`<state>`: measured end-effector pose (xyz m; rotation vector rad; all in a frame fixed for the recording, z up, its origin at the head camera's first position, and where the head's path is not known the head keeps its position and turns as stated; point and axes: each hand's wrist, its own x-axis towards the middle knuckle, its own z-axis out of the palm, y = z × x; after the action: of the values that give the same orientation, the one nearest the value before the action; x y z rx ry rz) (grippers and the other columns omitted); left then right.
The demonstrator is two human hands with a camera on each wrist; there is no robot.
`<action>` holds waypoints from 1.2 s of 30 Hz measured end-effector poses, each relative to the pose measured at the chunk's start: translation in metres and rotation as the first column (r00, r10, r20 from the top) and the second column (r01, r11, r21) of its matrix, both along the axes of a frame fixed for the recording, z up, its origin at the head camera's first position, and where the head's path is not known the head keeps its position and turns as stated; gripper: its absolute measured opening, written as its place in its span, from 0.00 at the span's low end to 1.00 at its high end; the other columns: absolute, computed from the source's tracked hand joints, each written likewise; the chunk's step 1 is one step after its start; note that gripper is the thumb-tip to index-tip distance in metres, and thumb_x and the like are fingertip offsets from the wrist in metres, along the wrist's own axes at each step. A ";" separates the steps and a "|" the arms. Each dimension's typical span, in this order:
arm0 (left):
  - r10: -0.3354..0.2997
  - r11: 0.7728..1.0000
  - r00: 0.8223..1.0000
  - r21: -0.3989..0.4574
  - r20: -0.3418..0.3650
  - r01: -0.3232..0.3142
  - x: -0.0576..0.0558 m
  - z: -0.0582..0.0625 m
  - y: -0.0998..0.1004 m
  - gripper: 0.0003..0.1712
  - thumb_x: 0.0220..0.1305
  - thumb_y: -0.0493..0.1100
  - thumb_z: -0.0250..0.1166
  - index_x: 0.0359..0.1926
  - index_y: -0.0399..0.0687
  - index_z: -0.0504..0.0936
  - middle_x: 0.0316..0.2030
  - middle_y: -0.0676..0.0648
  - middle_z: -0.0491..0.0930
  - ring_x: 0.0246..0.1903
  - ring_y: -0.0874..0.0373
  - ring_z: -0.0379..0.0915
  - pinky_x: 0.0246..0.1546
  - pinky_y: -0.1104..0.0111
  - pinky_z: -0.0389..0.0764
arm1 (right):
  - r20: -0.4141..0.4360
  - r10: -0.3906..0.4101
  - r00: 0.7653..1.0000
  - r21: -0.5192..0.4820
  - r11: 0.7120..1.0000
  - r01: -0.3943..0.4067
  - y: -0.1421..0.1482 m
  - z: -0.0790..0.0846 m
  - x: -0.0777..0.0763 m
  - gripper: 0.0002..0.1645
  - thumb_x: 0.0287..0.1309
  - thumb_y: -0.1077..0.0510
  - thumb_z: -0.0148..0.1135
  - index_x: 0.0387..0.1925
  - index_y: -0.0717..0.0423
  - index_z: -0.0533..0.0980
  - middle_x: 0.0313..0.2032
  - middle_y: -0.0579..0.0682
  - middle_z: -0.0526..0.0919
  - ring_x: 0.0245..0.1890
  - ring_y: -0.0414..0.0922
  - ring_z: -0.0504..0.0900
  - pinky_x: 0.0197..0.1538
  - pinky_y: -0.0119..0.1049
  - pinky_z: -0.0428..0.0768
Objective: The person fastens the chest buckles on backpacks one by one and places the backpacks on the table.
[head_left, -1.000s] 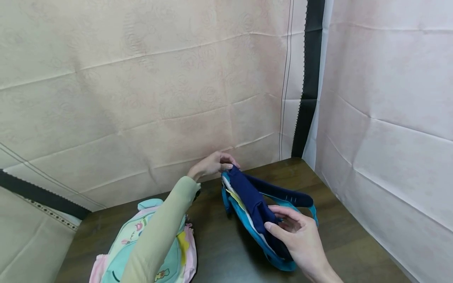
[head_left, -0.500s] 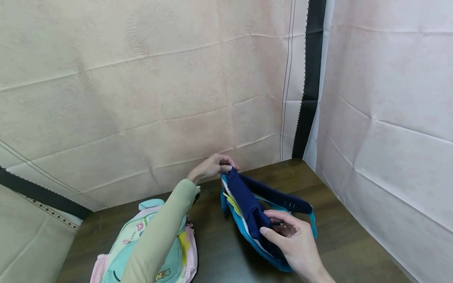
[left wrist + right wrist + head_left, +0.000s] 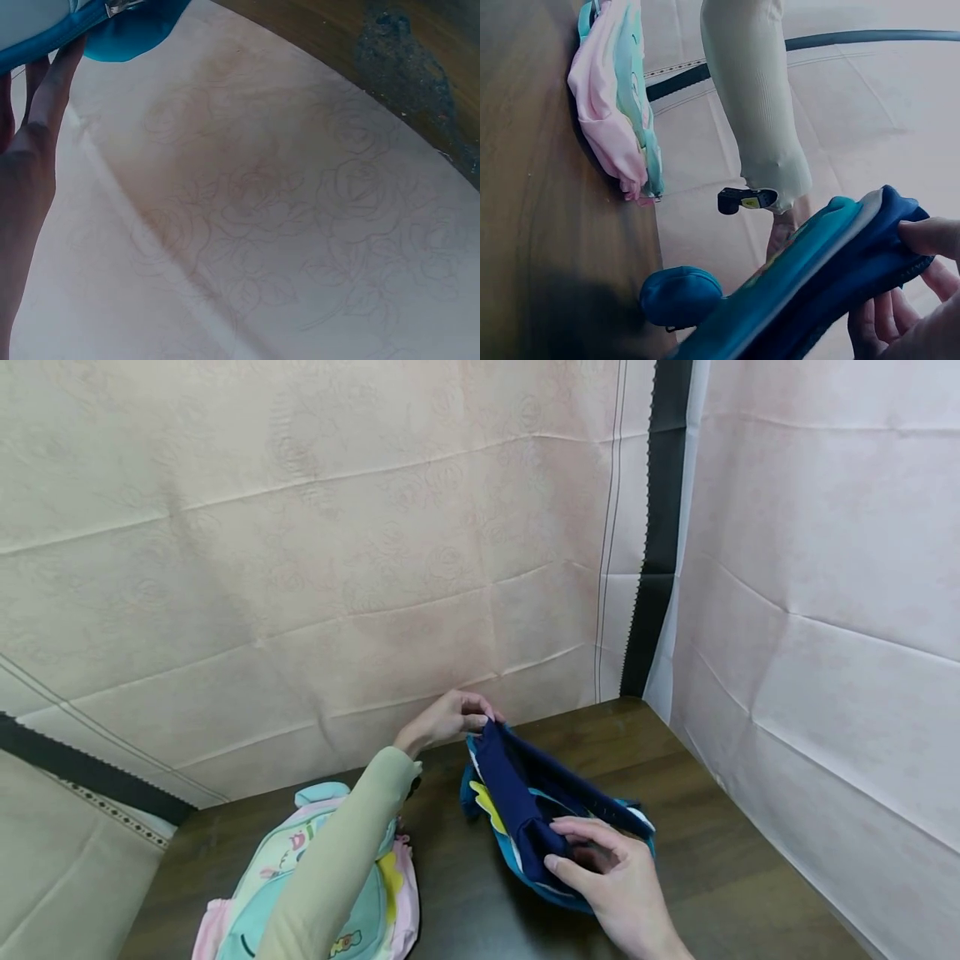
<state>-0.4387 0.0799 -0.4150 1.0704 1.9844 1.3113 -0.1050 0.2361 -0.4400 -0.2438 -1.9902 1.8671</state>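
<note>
A small teal backpack (image 3: 513, 802) with navy lining lies on its side, its opening spread. A yellow edge (image 3: 487, 806) shows along its left side. At the far end my left hand (image 3: 444, 720) pinches the navy cloth; in the left wrist view, the fingers of that hand (image 3: 37, 142) meet the teal rim (image 3: 135, 37). My right hand (image 3: 618, 881) grips the near edge of the lining between thumb and fingers. In the right wrist view, the thumb of this hand (image 3: 930, 300) lies over the navy cloth (image 3: 855, 274) with fingers beneath. The bag's inside is mostly hidden.
A mint and pink children's backpack (image 3: 360, 893) lies left on the brown wooden table (image 3: 720, 868), partly under the left forearm. A small round blue pouch (image 3: 681, 296) hangs beside the teal bag. Pale patterned sheets (image 3: 375, 527) stand behind and to the right.
My right hand has shifted left and slightly away from me, drawing the bag's near end along. The opening has spread wider, and more yellow shows. My left hand has dipped slightly.
</note>
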 end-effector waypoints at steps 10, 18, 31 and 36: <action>0.048 0.999 0.987 0.025 -0.156 -0.045 0.000 -0.014 0.002 0.07 0.80 0.31 0.61 0.46 0.33 0.86 0.65 0.33 0.83 0.62 0.48 0.83 0.54 0.73 0.84 | 0.063 -0.024 0.998 -0.017 1.000 0.026 -0.006 -0.009 -0.001 0.24 0.50 0.68 0.84 0.51 0.54 0.90 0.50 0.48 0.92 0.45 0.38 0.87 0.52 0.25 0.85; 0.087 0.996 0.986 0.004 -0.139 -0.087 0.002 -0.025 -0.002 0.06 0.78 0.30 0.62 0.47 0.32 0.86 0.63 0.33 0.85 0.60 0.52 0.83 0.52 0.74 0.84 | 0.179 -0.045 0.983 0.010 0.999 0.044 -0.009 -0.016 0.000 0.23 0.50 0.63 0.87 0.49 0.49 0.91 0.48 0.49 0.92 0.44 0.39 0.86 0.51 0.27 0.85; 0.083 0.995 0.988 -0.040 -0.129 -0.089 0.002 -0.036 -0.009 0.06 0.77 0.30 0.64 0.46 0.35 0.87 0.52 0.40 0.89 0.47 0.64 0.83 0.51 0.71 0.86 | 0.236 -0.076 0.969 0.115 0.992 0.050 -0.018 -0.032 -0.002 0.23 0.47 0.55 0.90 0.47 0.40 0.91 0.48 0.40 0.93 0.46 0.36 0.86 0.53 0.27 0.83; 0.094 0.994 0.983 -0.039 -0.157 -0.101 0.002 -0.042 -0.013 0.06 0.77 0.30 0.64 0.44 0.37 0.87 0.49 0.43 0.89 0.45 0.65 0.82 0.52 0.69 0.86 | 0.245 -0.089 0.965 0.129 0.990 0.059 -0.020 -0.038 -0.004 0.23 0.47 0.55 0.90 0.47 0.40 0.91 0.49 0.40 0.92 0.50 0.38 0.86 0.54 0.27 0.83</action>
<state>-0.4366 0.0669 -0.4565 1.0943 2.1961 1.2582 -0.1088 0.2161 -0.4775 -0.5354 -2.2171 1.7338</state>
